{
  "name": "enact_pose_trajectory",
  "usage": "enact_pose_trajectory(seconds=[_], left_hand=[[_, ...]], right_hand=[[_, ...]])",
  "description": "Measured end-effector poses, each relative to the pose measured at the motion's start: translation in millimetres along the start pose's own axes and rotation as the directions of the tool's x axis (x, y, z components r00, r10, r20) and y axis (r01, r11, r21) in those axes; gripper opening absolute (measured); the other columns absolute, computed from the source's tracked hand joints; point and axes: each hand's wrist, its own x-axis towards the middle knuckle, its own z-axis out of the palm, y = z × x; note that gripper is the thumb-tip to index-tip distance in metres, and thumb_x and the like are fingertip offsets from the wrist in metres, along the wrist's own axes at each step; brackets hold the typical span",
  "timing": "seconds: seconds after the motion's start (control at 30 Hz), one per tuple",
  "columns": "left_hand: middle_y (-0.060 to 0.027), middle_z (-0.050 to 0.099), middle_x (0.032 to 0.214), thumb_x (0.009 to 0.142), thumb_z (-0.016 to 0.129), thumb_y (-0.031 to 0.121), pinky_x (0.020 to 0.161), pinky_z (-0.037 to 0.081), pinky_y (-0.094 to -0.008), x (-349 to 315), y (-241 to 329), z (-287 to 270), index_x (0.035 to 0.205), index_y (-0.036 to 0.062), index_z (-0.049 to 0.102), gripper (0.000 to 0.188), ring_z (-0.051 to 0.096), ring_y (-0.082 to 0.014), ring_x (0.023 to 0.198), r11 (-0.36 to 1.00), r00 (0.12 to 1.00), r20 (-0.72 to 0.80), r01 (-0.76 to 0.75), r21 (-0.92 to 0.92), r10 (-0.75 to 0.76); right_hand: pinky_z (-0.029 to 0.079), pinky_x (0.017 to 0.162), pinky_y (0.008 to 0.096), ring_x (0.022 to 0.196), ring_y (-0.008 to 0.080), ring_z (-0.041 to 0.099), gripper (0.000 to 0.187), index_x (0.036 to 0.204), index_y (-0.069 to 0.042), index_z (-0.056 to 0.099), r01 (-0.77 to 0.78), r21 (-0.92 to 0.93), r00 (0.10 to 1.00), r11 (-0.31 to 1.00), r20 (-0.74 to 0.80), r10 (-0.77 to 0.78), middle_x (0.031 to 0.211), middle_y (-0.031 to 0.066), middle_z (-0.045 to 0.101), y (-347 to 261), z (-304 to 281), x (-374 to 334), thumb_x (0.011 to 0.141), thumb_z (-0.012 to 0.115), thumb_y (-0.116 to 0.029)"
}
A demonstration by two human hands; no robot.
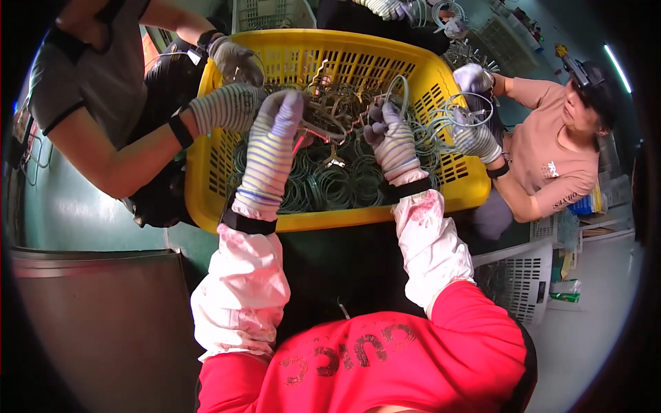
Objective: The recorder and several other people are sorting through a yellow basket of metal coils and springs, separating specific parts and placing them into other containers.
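A large yellow plastic basket stands before me, with a heap of thin metal rings in it. Over its left part, my left hand, in a striped work glove, is closed with thumb and fingers together. A thin, pale curved ring reaches out from its fingertips. My right hand, gloved alike, is closed over the right part. An upright ring rises at its fingertips. A reddish zigzag strip shows between my hands; I cannot tell what bears it. Part of the heap is hidden by my hands.
At the left, a person's gloved hands reach into the basket. Another person at the right holds several rings over its right rim. More gloved hands show at the back. A metal-sided box stands lower left, a white crate lower right.
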Motion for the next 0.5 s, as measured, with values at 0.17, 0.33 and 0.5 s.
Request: enact_pose_trajectory(seconds=[0.17, 0.33, 0.5], left_hand=[[0.0009, 0.062, 0.091, 0.093, 0.073, 0.036, 0.072, 0.046, -0.0232, -14, -9, 14, 0.104, 0.0017, 0.066, 0.037, 0.053, -0.0062, 0.080, 0.959, 0.989, 0.026, -0.147, 0.243, 0.145], [-0.0099, 0.063, 0.088, 0.084, 0.078, 0.032, 0.070, 0.050, -0.0318, -15, -6, 17, 0.094, 0.0013, 0.067, 0.034, 0.063, -0.0210, 0.079, 0.718, 0.931, 0.222, -0.366, 0.592, 0.291], [-0.0135, 0.064, 0.089, 0.078, 0.081, 0.036, 0.071, 0.052, -0.0383, -17, -4, 24, 0.092, 0.0025, 0.069, 0.039, 0.064, -0.0322, 0.080, 0.549, 0.867, 0.385, -0.498, 0.671, 0.316]], right_hand=[[0.059, 0.084, 0.0436, 0.088, 0.0202, 0.072, 0.018, 0.107, -0.010, 0.067, -0.379, 0.263, 0.885, 0.887, 0.383, 0.265, 0.101, 0.0061, 0.073, -3, 10, -11, 0.102, 0.057, -0.024], [0.059, 0.083, 0.0431, 0.088, 0.0247, 0.071, 0.018, 0.107, -0.007, 0.065, -0.471, 0.285, 0.850, 0.835, 0.399, 0.344, 0.102, 0.0086, 0.072, -12, 12, -16, 0.101, 0.058, -0.022], [0.058, 0.085, 0.0438, 0.095, 0.0251, 0.071, 0.022, 0.116, -0.009, 0.066, -0.396, 0.157, 0.866, 0.905, 0.392, 0.311, 0.105, 0.0073, 0.072, -9, 0, -13, 0.101, 0.060, -0.024]])
